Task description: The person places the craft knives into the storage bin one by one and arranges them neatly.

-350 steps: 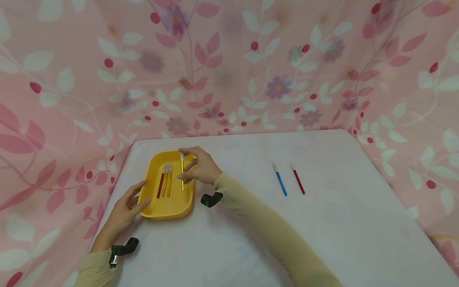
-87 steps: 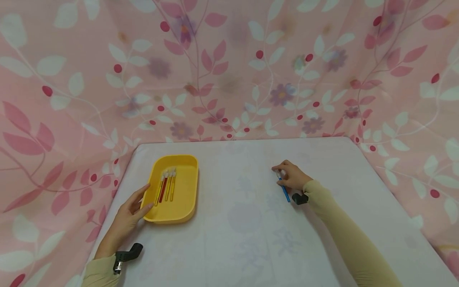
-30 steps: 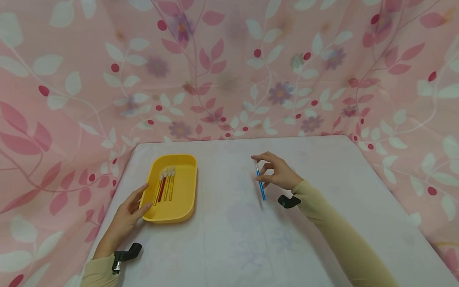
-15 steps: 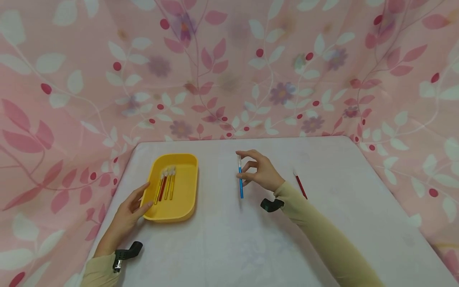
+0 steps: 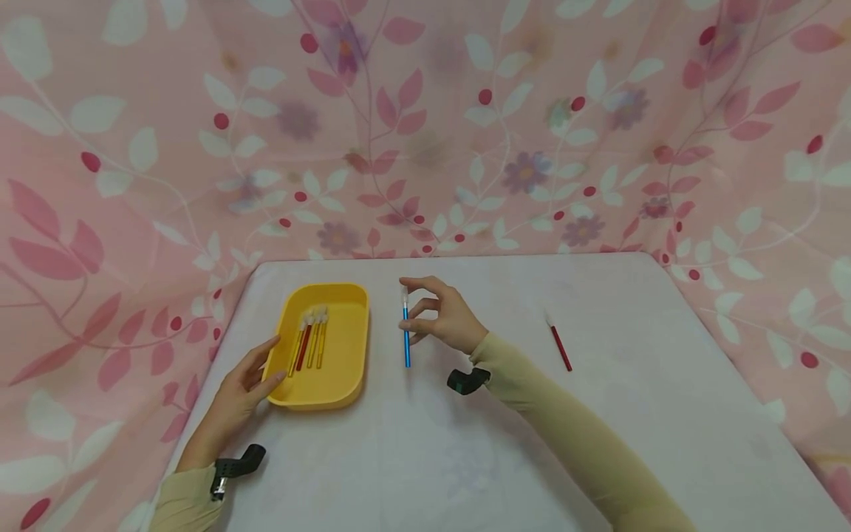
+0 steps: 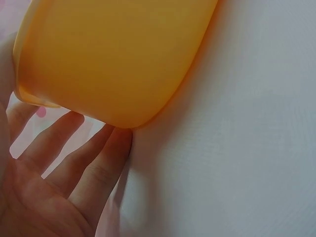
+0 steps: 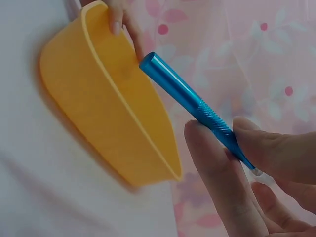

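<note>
My right hand [image 5: 444,318] pinches a blue craft knife [image 5: 407,343] between thumb and fingers, upright above the table just right of the yellow tray [image 5: 349,395]. Its handle is slim metal with a knurled grip [image 7: 215,121]; a clear cap covers the tip end. My left hand [image 5: 242,384] holds the tray's left side, thumb over the rim and fingers against the outer wall [image 6: 113,89]. Inside the tray, a red craft knife [image 5: 303,347] and several gold ones [image 5: 322,346] lie side by side, clear-capped ends pointing away.
Another red craft knife [image 5: 561,347] lies on the white-covered table [image 5: 631,414], right of my right hand. A pink floral cloth [image 5: 425,133] hangs behind and along both sides of the table. Each wrist wears a black camera mount [image 5: 468,380].
The right hand has picked the blue craft knife up from the table and carried it left toward the tray. A gold knife was added to the tray earlier. The left hand stays put.
</note>
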Tool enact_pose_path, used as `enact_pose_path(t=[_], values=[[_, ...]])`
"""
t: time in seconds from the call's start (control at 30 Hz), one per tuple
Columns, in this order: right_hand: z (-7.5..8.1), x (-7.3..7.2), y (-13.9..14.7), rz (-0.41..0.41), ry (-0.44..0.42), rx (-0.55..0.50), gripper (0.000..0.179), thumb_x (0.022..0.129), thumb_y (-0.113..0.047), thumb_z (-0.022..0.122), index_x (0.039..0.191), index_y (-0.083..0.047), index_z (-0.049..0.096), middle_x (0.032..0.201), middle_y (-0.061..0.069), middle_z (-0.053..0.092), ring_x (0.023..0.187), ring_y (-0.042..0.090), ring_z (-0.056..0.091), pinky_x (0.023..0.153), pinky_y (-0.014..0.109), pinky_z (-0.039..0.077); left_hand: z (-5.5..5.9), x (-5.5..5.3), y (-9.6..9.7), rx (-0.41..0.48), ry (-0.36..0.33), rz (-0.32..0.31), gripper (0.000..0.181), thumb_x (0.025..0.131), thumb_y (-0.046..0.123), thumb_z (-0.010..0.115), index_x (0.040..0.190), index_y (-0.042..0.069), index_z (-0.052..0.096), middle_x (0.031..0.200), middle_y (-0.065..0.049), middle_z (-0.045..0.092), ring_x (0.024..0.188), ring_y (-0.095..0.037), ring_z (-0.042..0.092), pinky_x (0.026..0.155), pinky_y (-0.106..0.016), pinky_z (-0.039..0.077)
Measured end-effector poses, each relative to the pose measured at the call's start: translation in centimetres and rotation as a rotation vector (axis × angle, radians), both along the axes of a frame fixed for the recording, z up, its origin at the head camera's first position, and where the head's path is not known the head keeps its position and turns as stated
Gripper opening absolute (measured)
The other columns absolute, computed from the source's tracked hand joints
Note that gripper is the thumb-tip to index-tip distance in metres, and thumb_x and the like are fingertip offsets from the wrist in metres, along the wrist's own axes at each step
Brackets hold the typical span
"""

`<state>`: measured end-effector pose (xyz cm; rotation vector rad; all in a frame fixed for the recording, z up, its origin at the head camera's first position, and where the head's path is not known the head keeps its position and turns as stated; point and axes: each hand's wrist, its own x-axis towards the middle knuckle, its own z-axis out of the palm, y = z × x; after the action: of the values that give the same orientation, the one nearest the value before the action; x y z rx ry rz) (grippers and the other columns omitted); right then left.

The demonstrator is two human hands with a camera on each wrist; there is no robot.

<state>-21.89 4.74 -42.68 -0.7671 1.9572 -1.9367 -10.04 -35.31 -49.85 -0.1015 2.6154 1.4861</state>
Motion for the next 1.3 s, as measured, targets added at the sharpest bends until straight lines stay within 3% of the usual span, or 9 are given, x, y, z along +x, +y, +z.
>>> enact_pose_path(t=[0.13,0.4,0.57,0.7,0.9,1.0,1.1,1.3], values=[[-0.1,-0.1,-2.0,-0.009,-0.027,-0.007,0.077,0.091,0.012,0.083,0.16,-0.005,0.053,0.152,0.023,0.047,0.095,0.031,0.076,0.072,0.052,0.068,0.0,0.0,-0.1,-0.01,0.004,-0.002,0.081,0.109,0.041,0.071,0.176,0.035,0.026,0.18,-0.017,0.024,0.155,-0.054,0.036,0.116,-0.046,0.044],[-0.9,-0.7,-6.1,-0.057,-0.108,-0.085,0.076,0.091,0.015,0.081,0.159,-0.004,0.053,0.149,0.02,0.048,0.09,0.022,0.076,0.072,0.05,0.068,-0.1,-0.1,-0.3,-0.007,0.003,0.005,0.081,0.109,0.04,0.071,0.176,0.035,0.026,0.18,-0.015,0.024,0.156,-0.053,0.036,0.117,-0.051,0.043],[-1.3,-0.8,-8.6,-0.053,-0.15,-0.111,0.075,0.091,0.016,0.08,0.159,-0.005,0.055,0.146,0.017,0.049,0.087,0.022,0.075,0.071,0.051,0.068,-0.2,-0.1,-0.4,-0.005,0.014,0.006,0.08,0.109,0.039,0.071,0.175,0.035,0.027,0.179,-0.015,0.026,0.155,-0.053,0.037,0.112,-0.027,0.05],[-1.5,-0.7,-10.5,-0.063,-0.193,-0.121,0.075,0.091,0.017,0.08,0.158,-0.006,0.056,0.144,0.012,0.05,0.088,0.023,0.075,0.074,0.056,0.067,-0.2,0.0,-0.4,0.013,0.03,0.003,0.079,0.109,0.037,0.071,0.175,0.033,0.028,0.179,-0.016,0.026,0.155,-0.054,0.038,0.103,-0.012,0.047],[-1.6,-0.5,-13.3,-0.089,-0.237,-0.075,0.077,0.091,0.018,0.079,0.159,-0.008,0.056,0.144,0.008,0.053,0.091,0.026,0.076,0.079,0.06,0.066,-0.1,0.0,-0.4,0.007,0.023,0.007,0.08,0.109,0.038,0.071,0.175,0.034,0.028,0.179,-0.015,0.027,0.155,-0.053,0.038,0.108,-0.019,0.049],[-1.9,-0.5,-14.6,-0.115,-0.239,-0.051,0.078,0.09,0.02,0.078,0.159,-0.008,0.056,0.142,0.007,0.054,0.092,0.023,0.076,0.076,0.054,0.068,-0.2,-0.1,-0.3,0.016,0.034,0.004,0.08,0.109,0.037,0.072,0.175,0.033,0.028,0.179,-0.015,0.027,0.155,-0.053,0.038,0.101,-0.01,0.047],[-2.1,-0.5,-15.8,-0.143,-0.234,-0.028,0.078,0.088,0.022,0.079,0.157,-0.008,0.058,0.141,0.007,0.056,0.091,0.027,0.077,0.073,0.052,0.068,-0.2,-0.2,-0.3,0.012,0.042,-0.003,0.08,0.109,0.036,0.072,0.175,0.032,0.028,0.179,-0.015,0.027,0.155,-0.053,0.038,0.101,-0.009,0.046],[-2.6,-0.3,-18.1,-0.176,-0.256,0.024,0.079,0.086,0.024,0.079,0.157,-0.004,0.059,0.147,0.012,0.059,0.088,0.037,0.079,0.075,0.059,0.067,-0.3,-0.3,-0.3,0.018,0.055,-0.015,0.079,0.109,0.035,0.072,0.175,0.029,0.03,0.179,-0.015,0.028,0.155,-0.054,0.038,0.1,-0.008,0.045]])
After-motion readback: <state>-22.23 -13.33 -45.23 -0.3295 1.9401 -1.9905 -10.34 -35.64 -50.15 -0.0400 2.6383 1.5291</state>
